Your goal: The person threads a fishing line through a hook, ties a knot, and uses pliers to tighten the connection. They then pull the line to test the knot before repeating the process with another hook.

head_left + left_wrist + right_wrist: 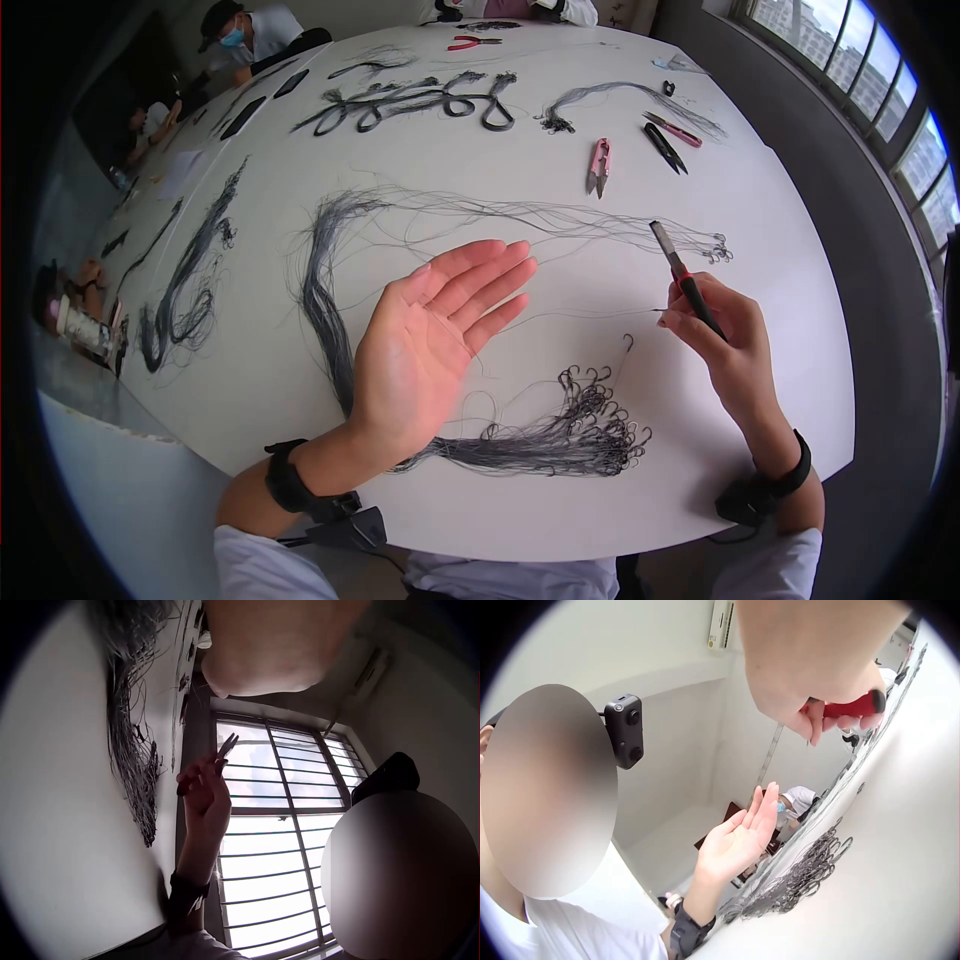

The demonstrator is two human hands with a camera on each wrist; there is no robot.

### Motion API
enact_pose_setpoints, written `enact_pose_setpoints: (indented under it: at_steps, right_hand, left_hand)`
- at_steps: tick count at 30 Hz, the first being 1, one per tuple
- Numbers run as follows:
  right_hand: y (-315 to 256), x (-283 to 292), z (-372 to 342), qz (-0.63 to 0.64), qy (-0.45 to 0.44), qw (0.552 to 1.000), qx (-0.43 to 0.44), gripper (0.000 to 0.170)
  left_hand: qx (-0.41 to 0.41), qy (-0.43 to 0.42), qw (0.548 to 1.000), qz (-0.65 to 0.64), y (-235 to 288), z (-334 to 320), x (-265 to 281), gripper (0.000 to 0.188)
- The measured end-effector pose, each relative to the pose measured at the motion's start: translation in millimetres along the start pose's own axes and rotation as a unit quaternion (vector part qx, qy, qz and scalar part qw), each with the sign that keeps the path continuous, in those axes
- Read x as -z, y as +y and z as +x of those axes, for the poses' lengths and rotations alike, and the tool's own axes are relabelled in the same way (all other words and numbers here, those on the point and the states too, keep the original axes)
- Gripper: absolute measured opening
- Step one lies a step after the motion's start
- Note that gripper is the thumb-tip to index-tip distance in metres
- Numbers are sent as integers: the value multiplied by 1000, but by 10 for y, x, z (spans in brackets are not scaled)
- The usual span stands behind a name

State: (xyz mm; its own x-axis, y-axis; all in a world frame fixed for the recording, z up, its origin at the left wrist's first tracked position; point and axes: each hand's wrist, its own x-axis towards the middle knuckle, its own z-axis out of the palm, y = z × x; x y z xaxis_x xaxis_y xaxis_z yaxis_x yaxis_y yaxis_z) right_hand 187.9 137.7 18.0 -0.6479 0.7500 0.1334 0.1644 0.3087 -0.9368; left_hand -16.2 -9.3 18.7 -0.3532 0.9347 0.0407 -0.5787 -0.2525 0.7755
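Note:
In the head view my left hand [415,350] is held up over the table, palm showing and fingers straight, with nothing gripped. My right hand [735,340] holds a slim tool [692,290] with a black and red handle and a metal tip pointing away from me. Its thumb and forefinger also pinch the end of a thin line [590,313] that runs toward the left hand. A bundle of grey fishing line [325,300] bends around beyond the left hand. Dark fish hooks [600,410] cluster at its near end, and several more hooks [720,248] lie at its far end.
Pink thread snips [600,165] and black thread snips [665,148] lie beyond the right hand. More line bundles [430,105] and red-handled pliers [472,42] are farther back. Another bundle [195,270] lies at left. Other people sit around the white table [560,540].

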Motion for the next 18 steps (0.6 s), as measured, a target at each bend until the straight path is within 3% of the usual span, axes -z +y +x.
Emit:
enact_pose_setpoints:
  at_steps: [2, 3, 6, 9, 11, 16, 18]
  right_hand:
    - [46, 7, 9, -100, -22, 995, -8, 11]
    - [68, -8, 13, -162, -15, 986, 42, 12]
    - [179, -14, 23, -207, -8, 976, 64, 13]
    - [158, -30, 25, -298, -13, 949, 102, 13]
    - [234, -21, 28, -371, 42, 916, 149, 14]
    - [268, -15, 12, -481, 65, 859, 163, 17]
    - [272, -20, 2, -506, 64, 841, 179, 17]
  left_hand:
    - [-2, 19, 1000, 15, -4, 1, -22, 40]
    - [-2, 14, 1000, 13, -4, 2, -20, 40]
    - [-11, 22, 999, 29, 16, -16, -22, 37]
    - [-14, 6, 999, 41, 34, -29, -1, 36]
    - [-17, 7, 999, 43, 39, -37, -6, 36]
    - [-19, 20, 998, 48, 59, -53, -59, 34]
    - [19, 31, 998, 42, 87, -59, -75, 35]
